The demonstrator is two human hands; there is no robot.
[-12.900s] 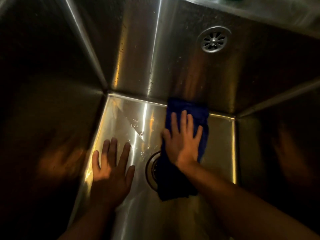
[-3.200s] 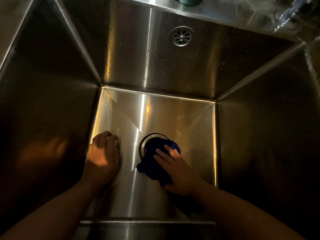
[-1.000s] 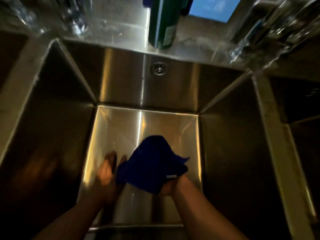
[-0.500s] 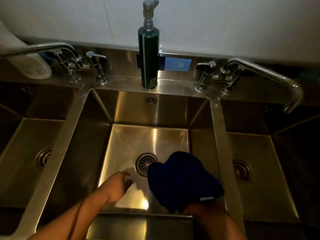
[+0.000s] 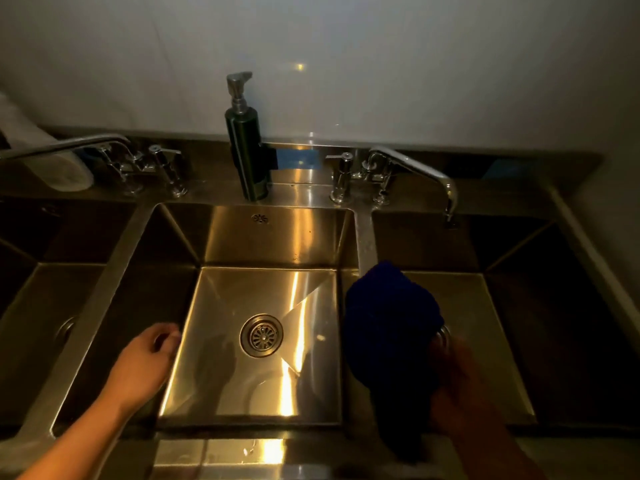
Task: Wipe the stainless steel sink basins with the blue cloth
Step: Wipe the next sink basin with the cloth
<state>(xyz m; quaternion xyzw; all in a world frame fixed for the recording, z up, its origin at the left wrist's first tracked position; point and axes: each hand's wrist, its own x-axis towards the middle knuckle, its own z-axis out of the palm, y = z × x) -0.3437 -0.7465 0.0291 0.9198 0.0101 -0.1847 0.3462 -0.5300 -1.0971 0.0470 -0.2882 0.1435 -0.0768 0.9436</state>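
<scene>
Three stainless steel basins lie side by side below me. The middle basin [image 5: 221, 386] shows its round drain [image 5: 261, 336] uncovered. My right hand [image 5: 453, 382], dark and partly blurred, grips the bunched blue cloth [image 5: 389, 327] above the divider between the middle basin and the right basin [image 5: 485, 341]. The cloth hides part of the right basin's drain. My left hand [image 5: 145, 358] hovers over the left side of the middle basin, fingers loosely curled and holding nothing. The left basin [image 5: 34, 317] is in shadow.
A dark soap dispenser [image 5: 247, 157] stands on the back ledge behind the middle basin. A faucet [image 5: 412, 168] reaches over the right basin, another faucet [image 5: 79, 147] over the left. A white wall rises behind. A pale container [image 5: 65, 168] sits at back left.
My head rose out of the middle basin. My right hand lifted the cloth off the drain and carried it right, toward the right basin. My left hand came up off the floor.
</scene>
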